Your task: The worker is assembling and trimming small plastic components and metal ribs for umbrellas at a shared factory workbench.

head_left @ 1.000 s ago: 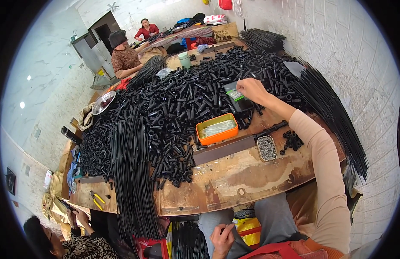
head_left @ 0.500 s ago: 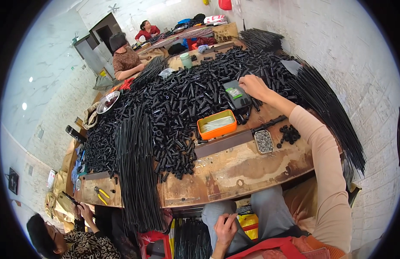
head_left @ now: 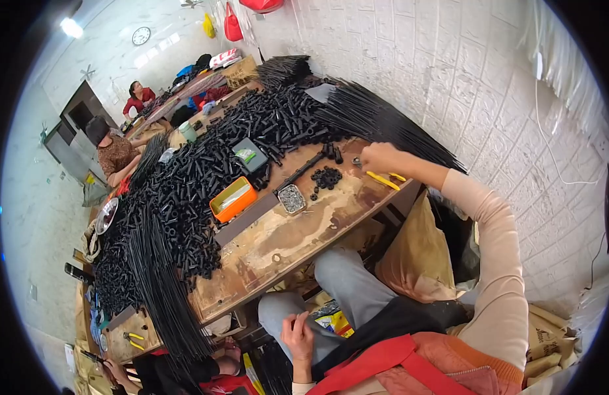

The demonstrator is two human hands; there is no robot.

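Note:
My right hand (head_left: 384, 160) is at the right end of the wooden table (head_left: 278, 253), its fingers curled downward. Beside and partly beneath it lie pliers with yellow handles (head_left: 383, 181). Whatever its fingertips hold, if anything, is hidden. My left hand (head_left: 298, 336) is above my lap with its fingers bent closed; no object can be made out in it. Left of my right hand are a loose group of small black rings (head_left: 326, 178) and a small tray of tiny metal parts (head_left: 292, 199). A black rod-like part (head_left: 301, 172) lies behind the tray.
An orange box (head_left: 233, 199) of pale sticks and a dark grey box (head_left: 250, 155) border a heap of black tubular parts (head_left: 192, 178). Bundles of thin black rods (head_left: 163, 283) hang over the table edge. A brown sack (head_left: 419, 253) stands below right. Other people work on the left.
My right hand has moved from the dark grey box to the pliers at the table's right end. The view has swung right. My left hand stays over my lap.

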